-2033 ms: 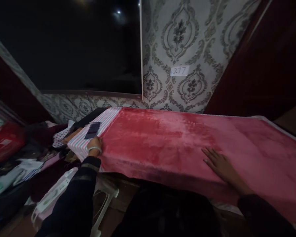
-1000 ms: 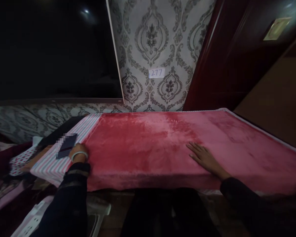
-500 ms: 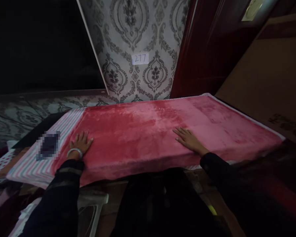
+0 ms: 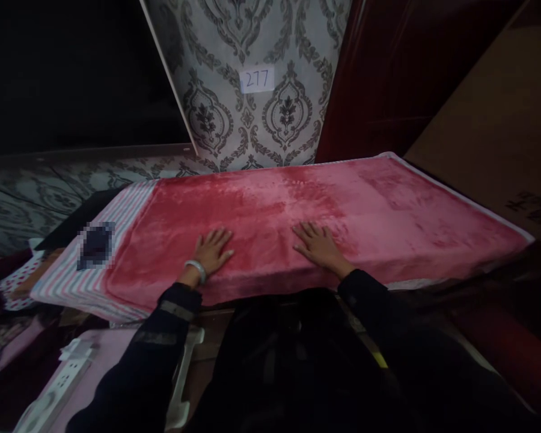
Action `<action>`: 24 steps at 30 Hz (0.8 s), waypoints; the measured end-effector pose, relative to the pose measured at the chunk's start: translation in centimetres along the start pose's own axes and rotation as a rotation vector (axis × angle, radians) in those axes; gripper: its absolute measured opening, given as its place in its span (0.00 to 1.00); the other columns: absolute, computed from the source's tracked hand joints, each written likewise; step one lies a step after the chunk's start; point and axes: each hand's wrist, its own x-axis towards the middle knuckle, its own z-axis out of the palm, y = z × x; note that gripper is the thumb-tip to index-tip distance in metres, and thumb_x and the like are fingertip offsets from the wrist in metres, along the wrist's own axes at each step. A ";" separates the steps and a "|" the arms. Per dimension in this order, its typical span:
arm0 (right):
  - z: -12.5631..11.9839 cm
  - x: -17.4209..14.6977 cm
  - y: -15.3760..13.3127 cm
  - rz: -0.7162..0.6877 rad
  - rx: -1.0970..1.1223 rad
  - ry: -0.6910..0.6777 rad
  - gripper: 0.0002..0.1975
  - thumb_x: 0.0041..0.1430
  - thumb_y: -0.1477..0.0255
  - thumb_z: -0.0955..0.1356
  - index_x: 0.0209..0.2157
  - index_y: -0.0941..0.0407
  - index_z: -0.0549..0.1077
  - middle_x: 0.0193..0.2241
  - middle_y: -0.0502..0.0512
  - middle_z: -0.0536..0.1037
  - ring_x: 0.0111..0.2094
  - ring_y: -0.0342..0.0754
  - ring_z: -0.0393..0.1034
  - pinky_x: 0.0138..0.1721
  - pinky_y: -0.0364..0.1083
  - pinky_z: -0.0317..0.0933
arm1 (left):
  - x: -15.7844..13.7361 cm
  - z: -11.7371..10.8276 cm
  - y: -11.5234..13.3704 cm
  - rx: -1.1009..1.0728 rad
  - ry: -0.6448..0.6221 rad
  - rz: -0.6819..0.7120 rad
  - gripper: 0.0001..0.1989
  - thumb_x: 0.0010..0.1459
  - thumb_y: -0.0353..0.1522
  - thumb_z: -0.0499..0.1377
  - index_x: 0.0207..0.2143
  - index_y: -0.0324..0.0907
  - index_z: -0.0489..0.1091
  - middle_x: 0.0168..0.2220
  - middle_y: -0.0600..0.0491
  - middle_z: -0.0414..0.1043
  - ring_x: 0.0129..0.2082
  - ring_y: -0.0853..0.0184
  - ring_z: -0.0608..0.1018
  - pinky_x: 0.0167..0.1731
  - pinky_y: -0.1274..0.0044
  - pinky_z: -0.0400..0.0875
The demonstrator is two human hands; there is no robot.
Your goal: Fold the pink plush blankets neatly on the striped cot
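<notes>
A plush red and pink blanket (image 4: 261,210) lies spread over a long surface, its near edge hanging over the front. Left of centre, my left hand (image 4: 211,251) rests flat on it with fingers spread, a bracelet (image 4: 197,269) round the wrist. My right hand (image 4: 318,243) lies palm down on the blanket too, a short way to the right, fingers stretched out. Neither holds anything. Beneath the blanket, a striped cloth (image 4: 79,278) shows at the left end, with a dark blurred-out object (image 4: 96,245) on top.
A large dark screen (image 4: 72,78) stands at the back left. Behind the blanket is a patterned wall with a paper label (image 4: 256,79) reading 277. A big cardboard box (image 4: 500,132) flanks the right end. A white power strip (image 4: 61,385) lies at lower left.
My left hand has moved right along the blanket, and my right hand slightly left, so they are closer together. The camera view has shifted somewhat.
</notes>
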 end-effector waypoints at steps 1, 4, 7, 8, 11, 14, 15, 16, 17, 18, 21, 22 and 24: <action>0.0 -0.1 -0.7 -0.013 -0.005 0.008 0.36 0.70 0.46 0.51 0.71 0.48 0.54 0.72 0.58 0.52 0.71 0.65 0.44 0.66 0.70 0.44 | -0.1 0.3 1.0 0.001 -0.015 0.028 0.33 0.69 0.47 0.44 0.73 0.49 0.46 0.75 0.50 0.40 0.74 0.54 0.45 0.68 0.53 0.42; 0.1 -0.7 -1.1 -0.023 -0.018 0.027 0.34 0.70 0.48 0.52 0.71 0.48 0.54 0.71 0.56 0.54 0.71 0.63 0.44 0.67 0.67 0.44 | -0.7 0.9 1.6 0.009 0.000 -0.037 0.33 0.69 0.47 0.43 0.73 0.48 0.46 0.75 0.50 0.42 0.74 0.53 0.46 0.68 0.53 0.44; 0.3 -2.0 0.0 0.001 -0.039 0.032 0.33 0.71 0.50 0.52 0.71 0.47 0.54 0.71 0.55 0.54 0.71 0.62 0.45 0.67 0.65 0.47 | -1.7 1.0 -0.3 0.027 0.004 -0.125 0.33 0.69 0.46 0.44 0.73 0.47 0.47 0.75 0.49 0.41 0.74 0.53 0.47 0.68 0.51 0.45; 0.3 -2.6 0.6 0.016 -0.050 0.035 0.32 0.71 0.50 0.52 0.71 0.47 0.55 0.71 0.55 0.54 0.71 0.61 0.46 0.67 0.65 0.47 | -2.2 1.0 -1.1 0.035 0.002 -0.158 0.33 0.69 0.46 0.44 0.73 0.46 0.47 0.74 0.49 0.41 0.74 0.52 0.47 0.67 0.51 0.45; 0.1 -4.6 3.2 0.093 -0.093 0.046 0.30 0.72 0.53 0.52 0.70 0.46 0.56 0.71 0.54 0.54 0.71 0.60 0.46 0.65 0.67 0.48 | -4.0 0.9 -3.4 0.050 0.023 -0.270 0.33 0.68 0.44 0.43 0.72 0.45 0.48 0.74 0.47 0.44 0.73 0.51 0.48 0.67 0.49 0.45; -0.7 -6.2 6.2 0.263 -0.122 0.025 0.30 0.72 0.54 0.52 0.70 0.47 0.57 0.71 0.56 0.53 0.71 0.62 0.46 0.63 0.71 0.48 | -5.6 0.4 -4.6 0.024 0.045 -0.393 0.33 0.68 0.44 0.42 0.72 0.43 0.49 0.74 0.43 0.43 0.73 0.48 0.49 0.66 0.46 0.44; -1.0 -6.5 6.9 0.340 -0.126 0.020 0.30 0.72 0.54 0.51 0.70 0.48 0.58 0.71 0.58 0.54 0.70 0.64 0.46 0.62 0.72 0.49 | -5.8 0.2 -4.6 0.006 0.052 -0.434 0.34 0.68 0.45 0.42 0.72 0.41 0.50 0.74 0.41 0.43 0.73 0.47 0.49 0.65 0.44 0.45; -1.3 -6.6 7.3 0.412 -0.128 0.020 0.31 0.72 0.54 0.51 0.70 0.50 0.58 0.71 0.60 0.54 0.70 0.65 0.46 0.61 0.73 0.49 | -5.8 -0.1 -4.4 -0.015 0.065 -0.468 0.34 0.68 0.45 0.41 0.71 0.40 0.51 0.74 0.40 0.43 0.72 0.46 0.50 0.64 0.43 0.46; -1.6 -6.5 7.4 0.465 -0.125 0.023 0.31 0.72 0.54 0.51 0.70 0.51 0.58 0.71 0.63 0.54 0.70 0.67 0.46 0.61 0.74 0.49 | -5.6 -0.3 -3.9 -0.036 0.083 -0.489 0.35 0.68 0.46 0.40 0.71 0.38 0.52 0.73 0.38 0.44 0.72 0.45 0.50 0.63 0.42 0.46; -1.9 -6.2 7.2 0.487 -0.119 0.023 0.32 0.72 0.55 0.51 0.70 0.52 0.57 0.71 0.64 0.54 0.70 0.67 0.46 0.61 0.74 0.49 | -5.3 -0.6 -3.1 -0.056 0.104 -0.487 0.35 0.69 0.46 0.39 0.70 0.36 0.53 0.73 0.37 0.44 0.72 0.45 0.50 0.63 0.42 0.47; -2.3 -4.7 5.5 0.343 -0.080 -0.029 0.31 0.72 0.56 0.52 0.71 0.50 0.54 0.72 0.59 0.50 0.71 0.63 0.43 0.64 0.70 0.47 | -3.4 -0.9 0.0 -0.088 0.128 -0.372 0.34 0.69 0.45 0.39 0.70 0.37 0.53 0.74 0.38 0.42 0.73 0.46 0.48 0.64 0.43 0.45; -2.4 -4.2 5.2 0.267 -0.070 -0.050 0.30 0.72 0.55 0.53 0.71 0.48 0.54 0.72 0.57 0.50 0.72 0.61 0.42 0.65 0.69 0.46 | -2.8 -0.9 1.1 -0.086 0.120 -0.325 0.34 0.69 0.45 0.40 0.71 0.39 0.52 0.74 0.40 0.41 0.73 0.47 0.47 0.65 0.44 0.44; -2.6 -3.8 5.9 0.187 -0.069 -0.066 0.30 0.72 0.55 0.54 0.71 0.46 0.54 0.72 0.54 0.50 0.72 0.59 0.42 0.66 0.67 0.45 | -1.9 -0.6 2.7 -0.071 0.097 -0.276 0.34 0.68 0.44 0.42 0.71 0.41 0.51 0.74 0.41 0.42 0.73 0.47 0.48 0.66 0.45 0.44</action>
